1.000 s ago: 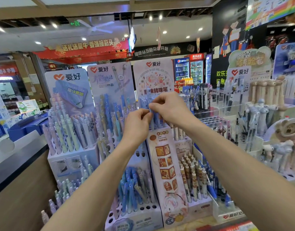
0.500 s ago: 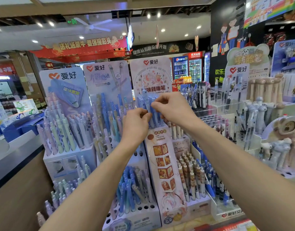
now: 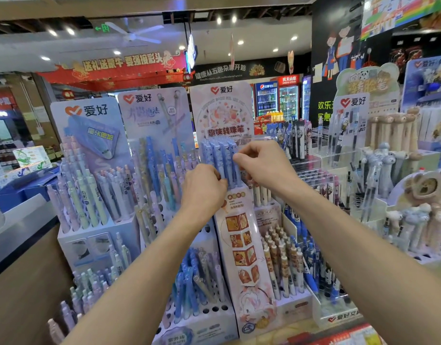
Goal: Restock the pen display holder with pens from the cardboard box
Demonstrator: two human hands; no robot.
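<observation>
— Where are the pens?
— Centre frame: blue pens (image 3: 223, 163) upright in the display holder (image 3: 242, 247). My left hand (image 3: 202, 192) and right hand (image 3: 261, 163) each pinch one.
— Below?
— More pens (image 3: 197, 282) in the lower tier.

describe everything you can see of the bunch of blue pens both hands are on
The blue pens are a tight bunch of slim, plastic-looking barrels, light blue with small darker printed marks, standing upright and side by side. They sit at the top tier of the pink display holder, just below its header card. The left hand pinches them low on their left side; the right hand pinches them higher on the right. Their lower ends are hidden behind the hands.
</observation>
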